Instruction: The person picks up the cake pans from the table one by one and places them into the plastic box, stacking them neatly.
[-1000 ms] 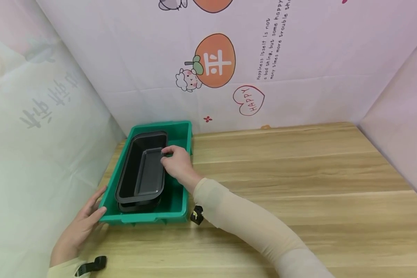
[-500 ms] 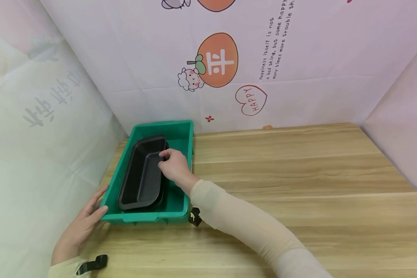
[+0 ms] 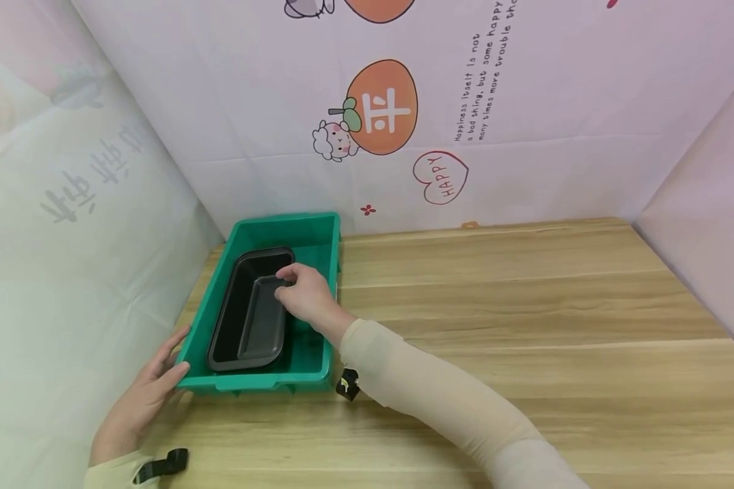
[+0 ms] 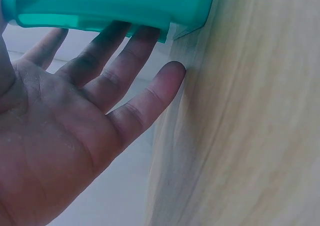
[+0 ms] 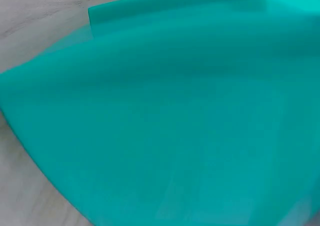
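Note:
A dark loaf pan lies lengthwise in the left part of a green plastic bin. It is nested over another dark pan that is almost wholly hidden under it. With thumb and fingertips my right hand pinches the right rim of the upper pan. My left hand touches the bin's near left corner, thumb at the front and fingers along the left side. Seen from the left wrist, the fingers are extended against and below the green wall. Only the bin's outer wall fills the right wrist view.
The bin stands on a wood-grain table at its back left. Printed white cloth hangs behind the table, with more cloth close on the left side. Black wrist straps show at the sleeves.
The upper pan has come down from a raised, offset position and now sits lower over the other pan. My right hand has lowered with it; my left hand stays at the corner.

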A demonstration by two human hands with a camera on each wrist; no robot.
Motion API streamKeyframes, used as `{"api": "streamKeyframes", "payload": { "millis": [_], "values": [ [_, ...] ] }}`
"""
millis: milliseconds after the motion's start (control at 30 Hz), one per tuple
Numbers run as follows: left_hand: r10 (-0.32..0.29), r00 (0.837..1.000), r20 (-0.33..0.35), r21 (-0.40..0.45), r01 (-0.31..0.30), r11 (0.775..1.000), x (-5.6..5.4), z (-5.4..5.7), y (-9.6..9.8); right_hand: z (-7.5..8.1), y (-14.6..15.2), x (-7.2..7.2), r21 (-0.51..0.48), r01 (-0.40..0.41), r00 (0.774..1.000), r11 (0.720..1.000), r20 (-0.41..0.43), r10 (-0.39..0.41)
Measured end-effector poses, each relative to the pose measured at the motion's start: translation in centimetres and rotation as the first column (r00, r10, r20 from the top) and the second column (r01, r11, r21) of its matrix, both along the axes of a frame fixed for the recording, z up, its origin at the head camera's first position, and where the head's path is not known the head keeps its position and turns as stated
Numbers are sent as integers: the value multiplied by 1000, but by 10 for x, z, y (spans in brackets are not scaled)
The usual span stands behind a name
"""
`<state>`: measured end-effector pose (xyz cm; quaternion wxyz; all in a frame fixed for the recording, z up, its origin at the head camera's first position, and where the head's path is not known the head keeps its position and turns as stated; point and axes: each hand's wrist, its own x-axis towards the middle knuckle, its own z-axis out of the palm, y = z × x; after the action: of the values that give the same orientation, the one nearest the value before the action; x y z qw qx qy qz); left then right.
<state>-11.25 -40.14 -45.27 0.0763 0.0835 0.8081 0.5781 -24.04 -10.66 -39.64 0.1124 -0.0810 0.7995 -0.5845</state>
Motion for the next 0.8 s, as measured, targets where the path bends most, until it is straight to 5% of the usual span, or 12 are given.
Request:
{"api": "streamKeyframes", "payload": {
  "millis": [233, 467, 633, 800],
  "values": [
    [2, 1000, 14, -5, -2, 1000, -4, 0, -1, 5, 11, 3, -53, -36, 999, 998, -10, 35],
    [62, 997, -44, -230, -71, 971, -10, 6, -7, 15, 31, 5, -160, -59, 998, 985, -33, 55],
    [84, 995, -54, -361, -98, 928, -14, 26, -3, 23, 56, 4, -209, -81, 996, 974, -59, 70],
    [77, 983, -168, -465, -148, 873, -29, 54, 15, 28, 88, -2, -259, -63, 994, 964, -99, 38]
  ]
}}
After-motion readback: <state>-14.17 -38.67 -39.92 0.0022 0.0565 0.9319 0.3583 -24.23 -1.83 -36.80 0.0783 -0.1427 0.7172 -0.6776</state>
